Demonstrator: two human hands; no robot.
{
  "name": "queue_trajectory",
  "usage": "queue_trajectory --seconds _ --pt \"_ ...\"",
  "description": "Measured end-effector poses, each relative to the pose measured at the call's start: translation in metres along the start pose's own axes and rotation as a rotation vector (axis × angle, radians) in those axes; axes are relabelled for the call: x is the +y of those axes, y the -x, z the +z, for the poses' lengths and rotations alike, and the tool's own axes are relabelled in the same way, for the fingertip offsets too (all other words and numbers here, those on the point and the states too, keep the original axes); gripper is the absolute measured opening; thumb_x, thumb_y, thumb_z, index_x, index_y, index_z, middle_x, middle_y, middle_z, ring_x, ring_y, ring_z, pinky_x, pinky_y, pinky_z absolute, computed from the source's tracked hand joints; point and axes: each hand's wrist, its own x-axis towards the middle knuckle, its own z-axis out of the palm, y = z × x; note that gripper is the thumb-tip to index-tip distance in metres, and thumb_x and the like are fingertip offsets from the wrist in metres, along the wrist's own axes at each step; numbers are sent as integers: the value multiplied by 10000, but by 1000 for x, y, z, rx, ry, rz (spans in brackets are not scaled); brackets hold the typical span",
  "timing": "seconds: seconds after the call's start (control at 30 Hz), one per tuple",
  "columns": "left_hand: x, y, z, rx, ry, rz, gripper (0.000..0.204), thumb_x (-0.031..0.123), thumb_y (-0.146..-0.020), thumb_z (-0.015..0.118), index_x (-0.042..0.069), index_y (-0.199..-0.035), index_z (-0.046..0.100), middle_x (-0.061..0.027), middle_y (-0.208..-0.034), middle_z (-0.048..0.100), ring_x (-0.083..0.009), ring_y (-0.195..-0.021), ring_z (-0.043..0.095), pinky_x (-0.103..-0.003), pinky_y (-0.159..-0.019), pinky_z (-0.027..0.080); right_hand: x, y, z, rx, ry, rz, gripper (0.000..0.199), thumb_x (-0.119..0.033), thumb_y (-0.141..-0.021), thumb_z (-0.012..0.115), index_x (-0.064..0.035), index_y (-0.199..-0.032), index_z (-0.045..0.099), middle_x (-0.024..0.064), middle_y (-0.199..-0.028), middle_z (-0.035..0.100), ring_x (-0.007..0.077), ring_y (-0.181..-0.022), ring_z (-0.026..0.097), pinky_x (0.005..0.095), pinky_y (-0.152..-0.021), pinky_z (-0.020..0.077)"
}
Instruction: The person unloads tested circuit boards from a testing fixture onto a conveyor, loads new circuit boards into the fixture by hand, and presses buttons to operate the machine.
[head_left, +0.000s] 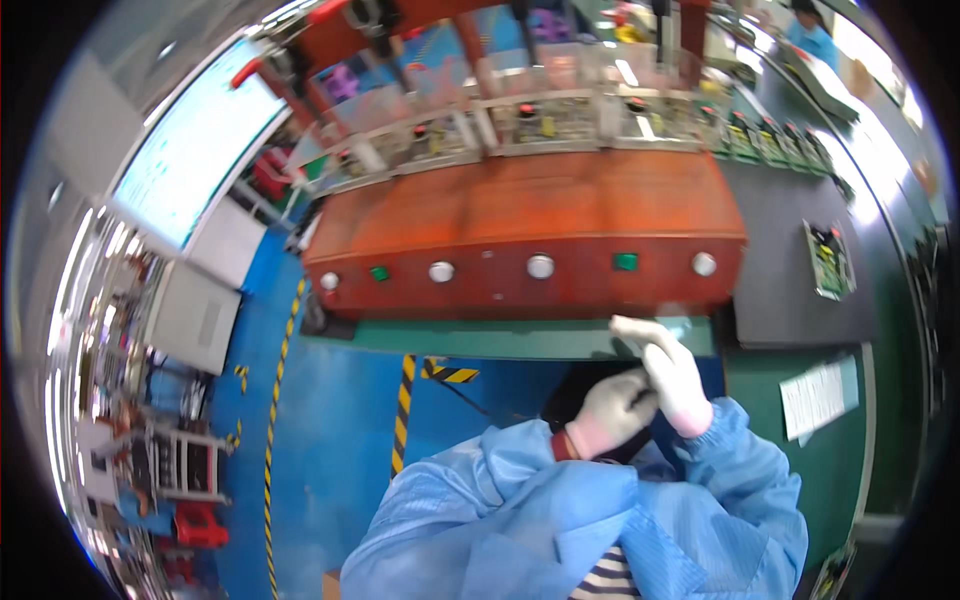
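Head cam: our L hand [615, 408] and R hand [672, 375], both in white gloves, meet just below the orange machine [525, 225]. L fingers curl against the R glove; can't tell if either grips anything. Circuit board [828, 260] lies well apart, right.

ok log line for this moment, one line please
left hand gloved, touching right hand | right hand raised by orange machine | circuit board on grey mat, untouched
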Motion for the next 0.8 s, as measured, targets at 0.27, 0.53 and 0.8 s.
queue_trajectory --seconds 0.27,0.53,0.8 --pt "-1 4 11 -35 -181 281 179 225 -865 678 50 -894 701 -148 -890 742 -356 -764 672 -409 -731 523 12 8 -17 -212 290 -160 304 -109 -1010 518 21 -1223 690 172 -1269 686 294 -1143 653 373 -1009 516" --pt "1 -39 -29 352 -402 355 136 198 -821 724 66 -835 750 -78 -776 739 -308 -671 665 -370 -640 519 34 17 -28 81 416 -79 229 -66 -986 571 5 -1143 723 154 -1169 712 290 -1000 680 349 -917 543" --pt "-28 -56 -48 441 -618 185 238 234 -906 690 68 -736 705 -62 -663 694 -291 -575 619 -359 -566 467 43 12 -33 179 482 -121 217 -66 -988 590 -16 -1149 726 127 -1111 717 278 -957 682 335 -899 546"
